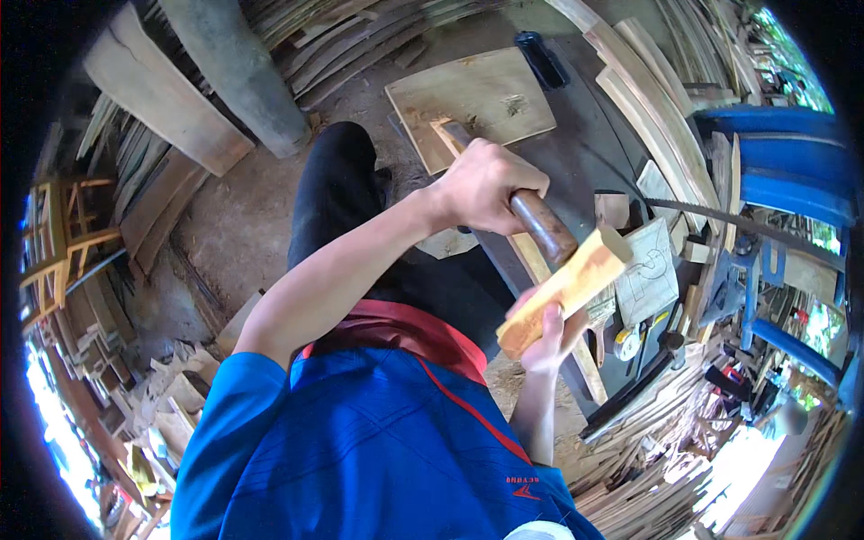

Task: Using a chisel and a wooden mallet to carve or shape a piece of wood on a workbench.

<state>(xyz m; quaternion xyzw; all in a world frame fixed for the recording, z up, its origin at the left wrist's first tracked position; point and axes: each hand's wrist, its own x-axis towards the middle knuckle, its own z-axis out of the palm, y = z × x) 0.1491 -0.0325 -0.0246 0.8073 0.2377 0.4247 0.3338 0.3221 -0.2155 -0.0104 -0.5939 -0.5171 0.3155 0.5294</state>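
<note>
My left hand (493, 187) is closed around a brown, rounded wooden handle (543, 227), whose thick end sticks out toward the right. Past the far side of the fist, a dark piece (455, 133) shows; whether it belongs to the same tool I cannot tell. A pale yellow wood block (565, 292), long and tilted up to the right, is gripped in my right hand (547, 346), with the thumb along its near side. The handle's end is close to the block's upper edge; contact is unclear. Both hands are above a dark grey work surface (589, 117).
A wide board (477, 90) lies at the far side, beside a black container (542, 61). To the right are a board with pencil lines (648, 270), a tape measure (627, 344), a hammer (670, 342), a long thin blade (747, 220) and blue metal framing (774, 171). Planks (162, 90) lean at the left.
</note>
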